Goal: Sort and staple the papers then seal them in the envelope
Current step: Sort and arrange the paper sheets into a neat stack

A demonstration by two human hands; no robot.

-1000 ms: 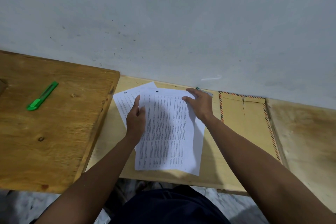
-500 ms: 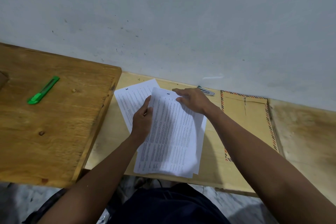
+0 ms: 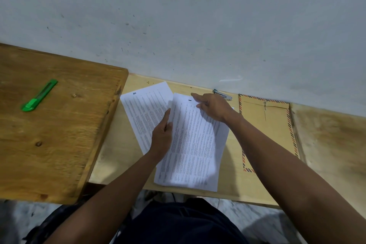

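A stack of printed white papers [image 3: 195, 144] lies on the light wooden table [image 3: 116, 154], its top sheet marked 1. A single sheet marked 5 [image 3: 146, 109] lies under and left of it. My left hand [image 3: 162, 136] holds the stack's left edge, fingers tucked beneath the top sheets. My right hand [image 3: 213, 108] rests with straight fingers on the stack's top edge. A small metal stapler [image 3: 221, 94] lies by the wall behind my right hand. A brown envelope [image 3: 265, 125] with a striped border lies flat to the right.
A darker wooden table [image 3: 59, 134] adjoins on the left, with a green utility knife [image 3: 38, 95] on it. A grey wall [image 3: 178, 25] runs along the back. Bare wood [image 3: 328, 140] lies right of the envelope. My dark trousers [image 3: 178, 224] show below the table's front edge.
The stack has swung clockwise off the sheet marked 5. My left hand went from lying on the papers to holding the left edge. My right hand slid left along the top.
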